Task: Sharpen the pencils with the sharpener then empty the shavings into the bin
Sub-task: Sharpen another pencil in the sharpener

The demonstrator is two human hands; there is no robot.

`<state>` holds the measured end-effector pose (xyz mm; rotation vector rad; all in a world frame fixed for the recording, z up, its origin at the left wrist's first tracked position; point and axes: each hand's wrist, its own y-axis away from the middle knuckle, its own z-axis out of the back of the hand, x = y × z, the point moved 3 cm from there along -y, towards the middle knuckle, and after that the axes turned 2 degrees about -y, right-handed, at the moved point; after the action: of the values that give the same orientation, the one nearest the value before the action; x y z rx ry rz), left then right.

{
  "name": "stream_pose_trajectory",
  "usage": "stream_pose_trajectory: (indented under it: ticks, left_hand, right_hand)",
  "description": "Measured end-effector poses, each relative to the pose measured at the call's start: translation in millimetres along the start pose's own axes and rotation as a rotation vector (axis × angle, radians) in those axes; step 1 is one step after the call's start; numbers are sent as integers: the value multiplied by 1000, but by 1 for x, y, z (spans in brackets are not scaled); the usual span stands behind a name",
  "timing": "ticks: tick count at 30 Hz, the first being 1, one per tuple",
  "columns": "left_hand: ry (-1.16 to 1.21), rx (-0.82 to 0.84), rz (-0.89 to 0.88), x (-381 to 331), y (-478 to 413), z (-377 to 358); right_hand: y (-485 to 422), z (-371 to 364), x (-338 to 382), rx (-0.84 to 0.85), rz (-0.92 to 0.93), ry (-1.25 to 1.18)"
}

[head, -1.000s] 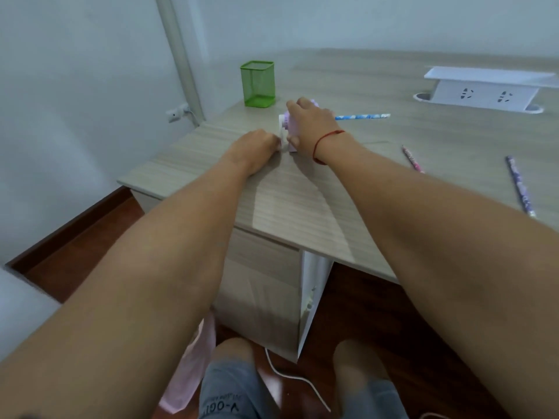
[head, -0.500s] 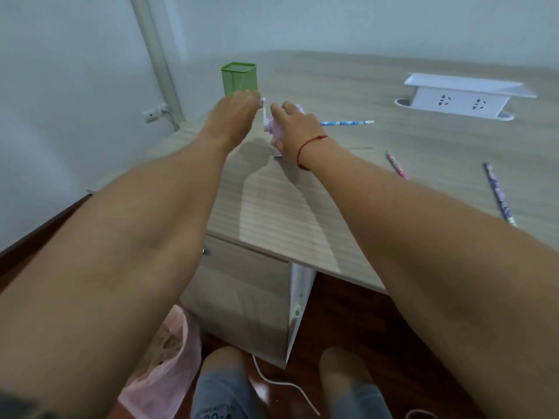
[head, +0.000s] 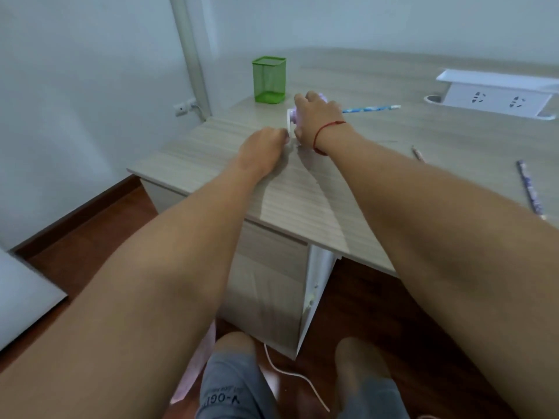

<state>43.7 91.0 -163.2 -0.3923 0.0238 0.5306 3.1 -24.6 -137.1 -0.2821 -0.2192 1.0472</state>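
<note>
A pink and white crank sharpener (head: pixel 292 117) stands on the wooden desk (head: pixel 302 201), mostly hidden under my right hand (head: pixel 316 120), which presses down on its body. My left hand (head: pixel 262 148) is low at the sharpener's left side, fingers closed on its crank handle. A blue patterned pencil (head: pixel 370 108) sticks out of the sharpener's right side, lying along the desk. Two more pencils lie at the right: a pink one (head: pixel 418 153) and a purple one (head: pixel 528 189).
A green mesh pen holder (head: pixel 269 80) stands behind the sharpener. A white pop-up socket box (head: pixel 496 96) sits at the back right. Under the desk hang a pink plastic bag (head: pixel 193 367) and a white cable (head: pixel 298 376), near my knees.
My left hand has swung from the top of the crank circle back down to the desk side of the sharpener. My right hand stays on the sharpener; the view shifted.
</note>
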Motion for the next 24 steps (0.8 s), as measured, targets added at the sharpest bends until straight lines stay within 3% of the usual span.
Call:
stream_pose_trajectory:
  ticks: [5, 12, 17, 24]
  left_hand:
    - [-26, 98, -102, 17, -25, -6]
    - [-133, 143, -106, 19, -65, -4]
    - [-224, -43, -137, 20, -82, 16]
    - [-126, -208, -227, 8, -48, 39]
  right_hand:
    - [-2, 1, -5, -49, 55, -11]
    - [-1, 0, -12, -68, 98, -84]
    - [-1, -4, -18, -103, 108, -66]
    - [-6, -1, -12, -44, 40, -33]
